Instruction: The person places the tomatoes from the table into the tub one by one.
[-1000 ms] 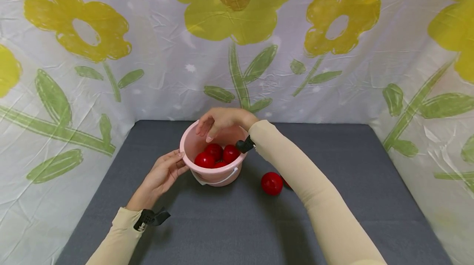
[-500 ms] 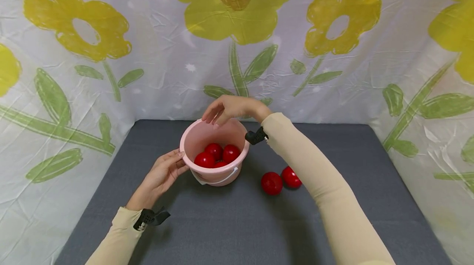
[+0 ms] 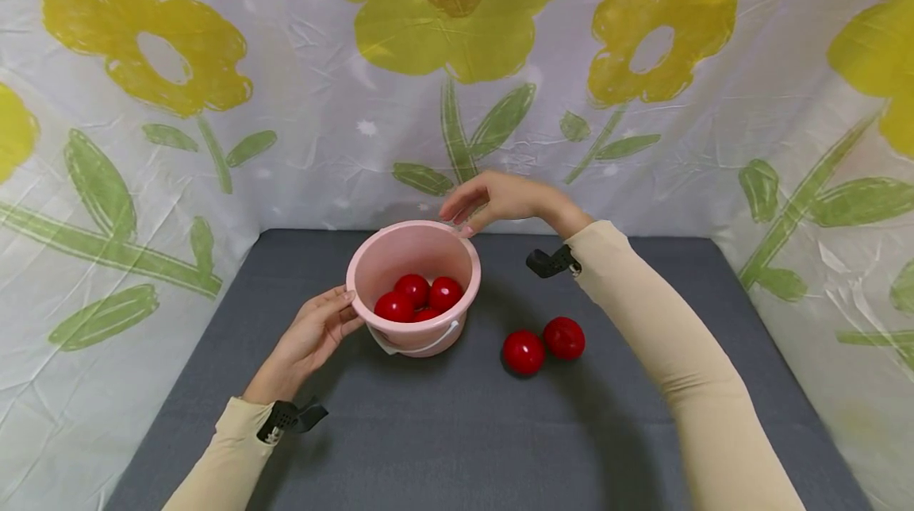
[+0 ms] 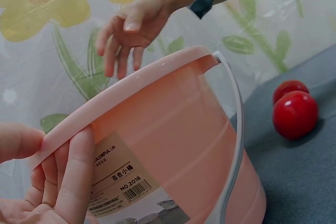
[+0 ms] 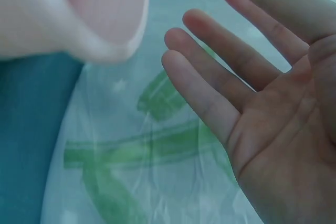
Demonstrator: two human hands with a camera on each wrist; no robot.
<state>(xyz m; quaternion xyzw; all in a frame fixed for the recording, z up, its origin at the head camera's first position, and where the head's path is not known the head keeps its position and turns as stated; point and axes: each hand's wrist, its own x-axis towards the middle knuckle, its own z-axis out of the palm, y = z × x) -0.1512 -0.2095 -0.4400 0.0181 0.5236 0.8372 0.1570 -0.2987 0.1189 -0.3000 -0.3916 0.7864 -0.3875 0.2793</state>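
Note:
A pink bucket [image 3: 421,247] with a white handle [image 4: 237,129] stands at the middle back of the table. My left hand [image 3: 314,340] pinches its left rim, thumb on one side and fingers on the other, as the left wrist view shows. Several glossy red round fruits [image 3: 412,290] lie inside; their exact kind is unclear. Beyond the rim at the back right hovers my right hand [image 3: 503,198], its palm bare and fingers relaxed in the right wrist view. Two more red round fruits [image 3: 524,352] rest close together on the table right of the bucket.
A dark grey cloth [image 3: 428,439] covers the table. Behind and at both sides hangs a white curtain [image 3: 307,122] with yellow flowers. A label [image 4: 123,174] is stuck on the bucket's outer wall. Each wrist wears a black camera strap [image 3: 553,262].
My right hand has risen out from over the bucket and moved right, its fingers holding nothing. The second fruit on the table has come fully into sight. My left hand stays on the rim.

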